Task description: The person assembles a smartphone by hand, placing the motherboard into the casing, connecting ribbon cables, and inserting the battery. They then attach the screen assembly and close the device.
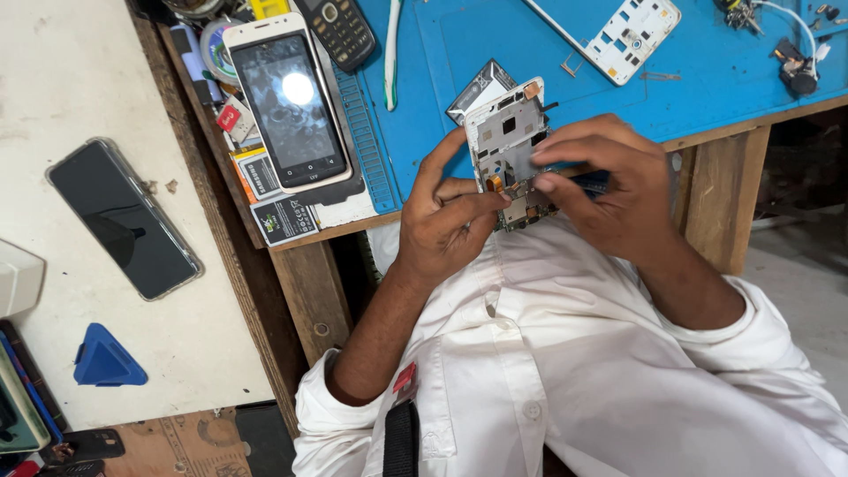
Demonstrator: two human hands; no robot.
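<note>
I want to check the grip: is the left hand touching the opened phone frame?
Touching. The head view shows the left hand with its fingers wrapped on the lower edge of the opened phone frame, no gap between them.

Opened white phone frame point(507, 141), circuitry exposed, tilted upright, above blue mat edge.

Your right hand point(609, 190) covers most of the dark blue tool point(594, 182) it grips, so you cannot tell what kind it is, and its tip is lost against the opened phone frame point(507, 141). Your left hand point(442, 225) hides the frame's lower left edge. The white phone shell point(623, 31) and keypad phone point(338, 31) are cut off by the top edge.
</note>
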